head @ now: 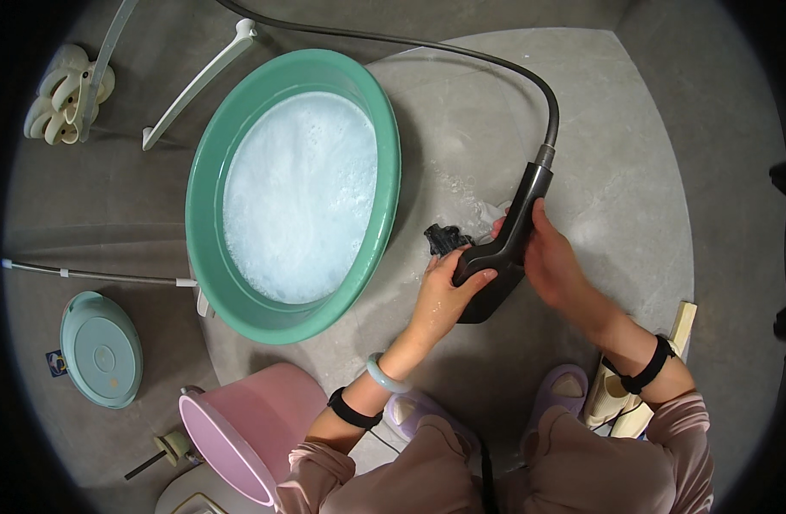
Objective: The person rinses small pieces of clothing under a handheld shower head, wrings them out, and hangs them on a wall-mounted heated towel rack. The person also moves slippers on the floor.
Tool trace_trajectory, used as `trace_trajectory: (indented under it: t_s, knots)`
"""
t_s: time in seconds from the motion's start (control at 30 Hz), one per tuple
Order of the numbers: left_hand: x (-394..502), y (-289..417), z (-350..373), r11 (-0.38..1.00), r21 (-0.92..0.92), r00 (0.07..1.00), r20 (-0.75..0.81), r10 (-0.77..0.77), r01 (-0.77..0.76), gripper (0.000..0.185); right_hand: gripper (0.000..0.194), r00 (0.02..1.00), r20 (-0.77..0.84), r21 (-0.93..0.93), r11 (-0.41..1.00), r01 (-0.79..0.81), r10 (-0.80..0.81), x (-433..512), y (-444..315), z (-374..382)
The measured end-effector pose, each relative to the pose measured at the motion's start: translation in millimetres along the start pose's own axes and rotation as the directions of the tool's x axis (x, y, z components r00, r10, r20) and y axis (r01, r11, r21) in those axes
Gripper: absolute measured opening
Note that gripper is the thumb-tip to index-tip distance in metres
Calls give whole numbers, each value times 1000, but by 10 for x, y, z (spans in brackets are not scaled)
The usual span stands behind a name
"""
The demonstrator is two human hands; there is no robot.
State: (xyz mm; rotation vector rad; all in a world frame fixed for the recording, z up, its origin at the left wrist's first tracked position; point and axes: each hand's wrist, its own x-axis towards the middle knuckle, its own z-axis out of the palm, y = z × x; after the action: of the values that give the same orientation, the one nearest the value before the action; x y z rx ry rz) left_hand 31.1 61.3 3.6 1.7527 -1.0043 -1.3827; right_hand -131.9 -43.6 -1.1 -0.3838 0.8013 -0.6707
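Both of my hands are on a black handheld shower head (489, 290). My left hand (443, 292) grips its broad head, thumb on top. My right hand (550, 257) wraps its handle from the right side, fingertips showing past the far edge. From the handle's end a dark hose (552, 103) curves up and away to the left. Just beyond the shower head lie a wet, crumpled black cloth item (446, 239) and a partly hidden white cloth (492, 211) on the grey floor. To the left stands a green oval basin (388, 244) holding cloudy, foamy water (300, 193).
A pink bucket (271, 411) lies tilted near my left forearm. Farther left are a pale green basin (102, 360) and a thin metal rod (123, 276). White hangers or hooks (68, 96) are at the upper left. A cream plastic item (608, 392) stands by my right slipper (563, 385).
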Motion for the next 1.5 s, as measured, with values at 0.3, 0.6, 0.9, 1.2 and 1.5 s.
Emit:
trace_trajectory:
  t_s: [0.3,0.6,0.9,1.2,1.5]
  knots:
    - [-26,37,-89,916,-216,936,31,352,-337,40,52,852,523,-155,985,79,14,167,304,-304]
    - [220,205,-127,851,-29,849,60,525,-524,27,45,720,694,54,997,-61,6,423,359,-346]
    - [321,32,123,943,-267,950,-289,119,-199,40,52,723,282,-943,-45,328,-631,-117,46,356]
    - [315,-129,418,935,99,939,2,343,-341,44,36,983,-134,-520,853,35,-122,-47,-132,-342]
    - [484,-893,29,686,706,946,-70,317,-178,55,25,980,-159,-559,829,11,-120,-123,-100,-571]
